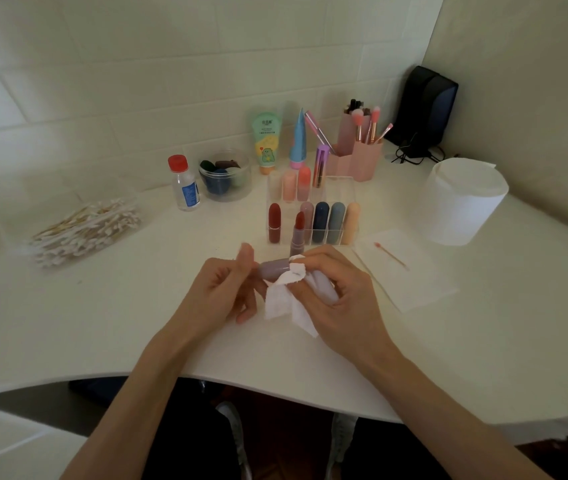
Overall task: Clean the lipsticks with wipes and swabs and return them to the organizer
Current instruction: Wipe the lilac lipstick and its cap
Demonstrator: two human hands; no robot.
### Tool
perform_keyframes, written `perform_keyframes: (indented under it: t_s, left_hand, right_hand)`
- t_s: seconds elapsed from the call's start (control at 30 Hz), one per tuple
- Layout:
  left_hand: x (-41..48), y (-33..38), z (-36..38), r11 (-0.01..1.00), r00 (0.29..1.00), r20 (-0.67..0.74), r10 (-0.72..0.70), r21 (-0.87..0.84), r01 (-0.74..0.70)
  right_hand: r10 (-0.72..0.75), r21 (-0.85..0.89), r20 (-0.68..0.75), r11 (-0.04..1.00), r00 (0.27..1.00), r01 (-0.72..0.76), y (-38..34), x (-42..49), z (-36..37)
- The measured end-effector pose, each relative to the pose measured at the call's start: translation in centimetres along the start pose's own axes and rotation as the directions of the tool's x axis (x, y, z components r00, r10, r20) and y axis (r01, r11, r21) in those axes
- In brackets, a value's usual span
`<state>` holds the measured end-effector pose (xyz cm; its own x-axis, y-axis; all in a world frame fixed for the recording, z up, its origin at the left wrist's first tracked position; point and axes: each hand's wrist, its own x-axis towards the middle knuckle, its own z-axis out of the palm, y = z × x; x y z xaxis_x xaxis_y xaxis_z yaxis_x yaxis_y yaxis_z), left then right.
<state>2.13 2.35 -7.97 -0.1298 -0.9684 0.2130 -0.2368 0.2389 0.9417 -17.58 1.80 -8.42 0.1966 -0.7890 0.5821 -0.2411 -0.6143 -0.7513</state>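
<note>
— Where is the lipstick?
— Centre frame. I see the left hand (220,289) gripping a lavender lipstick (273,268) and the right hand (341,296) pinching a wipe (286,299) around it. The organizer (339,190) is just above, on the tabletop (137,323).

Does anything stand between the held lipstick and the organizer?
Yes: an open lipstick stands just in front of the organizer, between it and the mauve tube that the left hand holds and the right hand touches with a wipe.

In front of the organizer (339,194), the wipe (284,303) and right hand (344,299) hide the middle of the lilac tube (273,268); left of it, the label on the bottle (185,187) is unreadable.
</note>
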Motion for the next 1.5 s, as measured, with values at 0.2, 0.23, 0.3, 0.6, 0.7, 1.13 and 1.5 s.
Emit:
perform_keyframes:
  t_s: [0.2,0.23,0.3,0.6,0.7,1.13,1.5]
  left_hand:
    - [0.06,0.03,-0.17,0.994,0.994,-0.002,0.108,-0.026,-0.108]
    - [0.07,-0.11,-0.19,0.991,0.992,-0.011,0.129,-0.023,-0.129]
    - [0.04,-0.02,-0.16,0.991,0.991,-0.024,0.134,-0.022,-0.134]
    - [0.01,0.18,-0.22,0.997,0.997,-0.023,0.075,0.036,-0.075]
    - [0.07,-0.17,-0.33,0.993,0.991,-0.057,0.119,-0.003,-0.119]
    - [0.12,0.02,-0.26,0.993,0.992,-0.056,0.112,-0.024,-0.114]
    - [0.01,0.45,0.08,0.997,0.997,-0.018,0.079,0.01,-0.079]
  right_hand:
    - [0.075,0.02,0.037,0.997,0.996,-0.076,0.26,-0.19,-0.05]
    - [0.096,0.035,0.049,0.995,0.994,-0.097,0.25,-0.16,-0.14]
    - [0.109,0.037,0.061,0.993,0.992,-0.112,0.28,-0.09,-0.29]
    - [0.026,-0.03,0.058,0.999,0.998,-0.024,0.5,-0.12,-0.18]
    - [0.067,-0.009,0.056,0.998,0.996,-0.067,0.61,-0.25,-0.2]
    - [-0.037,-0.105,0.016,0.994,0.999,0.038,0.86,-0.37,0.0]
    - [-0.071,-0.154,0.009,0.985,0.997,0.071,0.91,-0.44,0.18]
